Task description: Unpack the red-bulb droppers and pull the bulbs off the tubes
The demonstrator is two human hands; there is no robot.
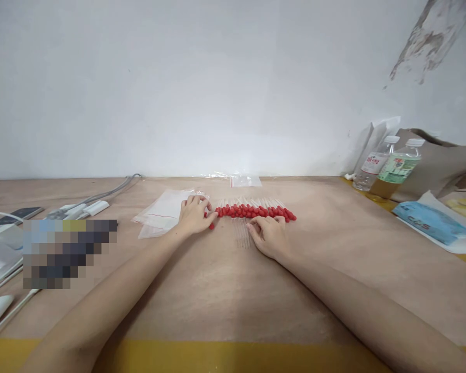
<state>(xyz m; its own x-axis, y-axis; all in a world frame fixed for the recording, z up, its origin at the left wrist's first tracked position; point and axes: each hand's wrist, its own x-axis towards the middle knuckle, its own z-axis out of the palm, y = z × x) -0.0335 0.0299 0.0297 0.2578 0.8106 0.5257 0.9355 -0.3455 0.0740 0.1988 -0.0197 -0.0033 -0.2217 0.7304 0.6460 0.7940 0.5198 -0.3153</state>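
A row of droppers with clear thin stems and red bulbs (pixel 252 211) lies across the table. Most stems point toward the wall; a smaller group of clear stems (pixel 241 233) points toward me. At the row's left end, my left hand (pixel 194 213) rests with bent fingers and the thumb apart from them, red bulbs showing beside and under the thumb. My right hand (pixel 270 235) is at the near side of the row, its fingers curled and closed at the near droppers. Its fingertips partly cover the bulbs and stems there.
Clear plastic bags (pixel 157 215) lie left of the row, and a small bag (pixel 246 181) by the wall. Cables and white chargers (pixel 97 207) occupy the left side. Two bottles (pixel 398 168), a brown bag (pixel 442 166) and a blue tissue pack (pixel 435 221) stand or lie at right.
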